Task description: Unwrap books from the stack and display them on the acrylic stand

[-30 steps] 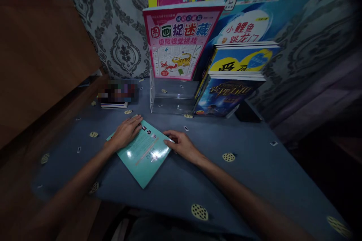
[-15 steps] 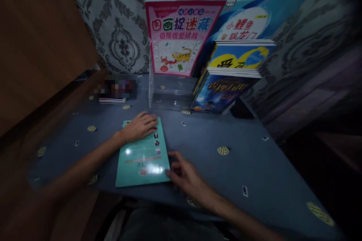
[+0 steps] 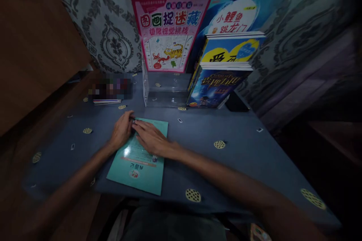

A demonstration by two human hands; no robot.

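Observation:
A thin teal book (image 3: 141,180) lies on the table, its printed title upside down and its glossy cover reflecting light. My left hand (image 3: 123,131) is at the far left corner of the book, fingers curled around the edge there. Across the book's upper part rests my right hand (image 3: 151,137), fingers stretched towards the left hand with the tips near that same corner. The fingertips of both hands nearly meet, and the exact contact at the corner is partly hidden.
A clear acrylic stand (image 3: 165,99) behind the book holds a pink picture book (image 3: 166,30) and several others, including a dark blue book (image 3: 216,86). A small stack of books (image 3: 107,101) sits at the back left. A black object (image 3: 236,103) lies right of the stand.
The book has turned slightly clockwise. My right hand has moved from its right edge across onto the cover; my left hand has slid from the cover to the far left corner.

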